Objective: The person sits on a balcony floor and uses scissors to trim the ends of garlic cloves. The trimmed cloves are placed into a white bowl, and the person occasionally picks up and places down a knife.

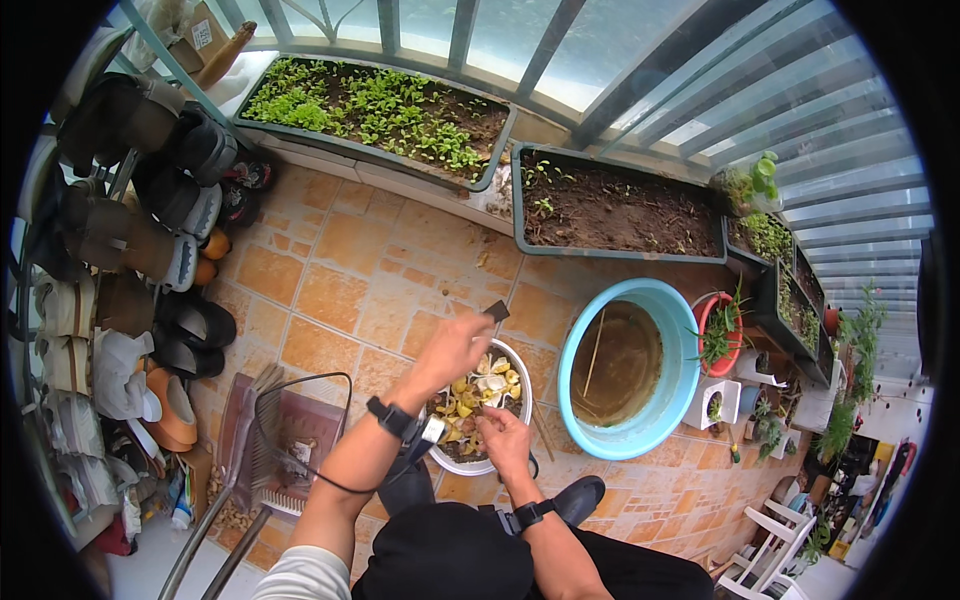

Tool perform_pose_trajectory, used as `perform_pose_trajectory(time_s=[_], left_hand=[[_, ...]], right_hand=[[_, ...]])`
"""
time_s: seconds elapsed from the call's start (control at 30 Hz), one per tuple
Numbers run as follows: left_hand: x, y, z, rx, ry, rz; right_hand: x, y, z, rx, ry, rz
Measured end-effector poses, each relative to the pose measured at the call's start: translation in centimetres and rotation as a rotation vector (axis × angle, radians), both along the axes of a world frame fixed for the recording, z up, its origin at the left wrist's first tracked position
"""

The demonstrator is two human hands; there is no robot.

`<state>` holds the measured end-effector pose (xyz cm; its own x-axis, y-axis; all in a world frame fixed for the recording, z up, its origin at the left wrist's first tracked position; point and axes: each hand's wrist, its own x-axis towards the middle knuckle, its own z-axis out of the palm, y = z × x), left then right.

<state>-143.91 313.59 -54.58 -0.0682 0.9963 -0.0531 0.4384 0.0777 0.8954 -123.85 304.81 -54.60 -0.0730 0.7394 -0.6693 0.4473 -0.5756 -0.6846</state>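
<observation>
A white round pot [527, 375] stands on the tiled floor between my feet, holding dark soil and yellowish fruit peels [461, 401]. Above its far left edge is my left hand [457, 349], blurred, with a dark flat object [496, 311] at its fingertips; whether the hand grips it is hard to tell. My right hand [504, 437] is over the near side of the pot, fingers pinched together at a small brownish piece among the peels. Both wrists wear black straps, and a black cable loops beside the left forearm.
A blue tub [570, 405] of murky water stands right of the pot, with a red planter [705, 360] beyond. Long planters [622, 253] line the railing. On the left are a shoe rack, a dustpan [322, 405] and a broom [262, 420]. A white chair [772, 536] is at lower right.
</observation>
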Motion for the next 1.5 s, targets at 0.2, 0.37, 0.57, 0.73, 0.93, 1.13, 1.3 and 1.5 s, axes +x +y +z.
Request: perform_pose_trajectory(time_s=[0.2, 0.37, 0.57, 0.73, 0.93, 1.13, 1.3, 1.5], left_hand=[[-3.1, 12.5, -2.3, 0.326, 0.473, 0.146], [-4.1, 19.2, -3.8, 0.397, 0.103, 0.224], [-5.1, 24.2, -3.8, 0.404, -0.381, 0.133], [-7.0, 26.3, -6.1, 0.624, 0.2, 0.025], [-6.9, 26.0, -6.8, 0.359, -0.18, 0.095], [-7.3, 26.5, -6.1, 0.695, 0.225, 0.029], [-6.9, 26.3, -6.7, 0.545, 0.137, 0.061], [-6.5, 26.0, -4.9, 0.54, 0.111, 0.087]], right_hand=[[0.4, 0.3, 0.0, -0.037, 0.011, -0.031], [1.1, 0.3, -0.1, -0.057, 0.095, -0.063], [1.5, -0.7, -1.0, -0.022, 0.063, -0.068], [2.0, -0.8, -1.4, -0.07, 0.058, -0.133], [2.8, -0.5, -1.2, -0.042, 0.009, -0.036], [2.7, -0.7, -1.6, -0.08, -0.038, -0.049], [3.3, -0.9, -2.0, -0.068, -0.063, -0.024], [3.3, -1.0, -2.5, -0.076, -0.072, -0.012]])
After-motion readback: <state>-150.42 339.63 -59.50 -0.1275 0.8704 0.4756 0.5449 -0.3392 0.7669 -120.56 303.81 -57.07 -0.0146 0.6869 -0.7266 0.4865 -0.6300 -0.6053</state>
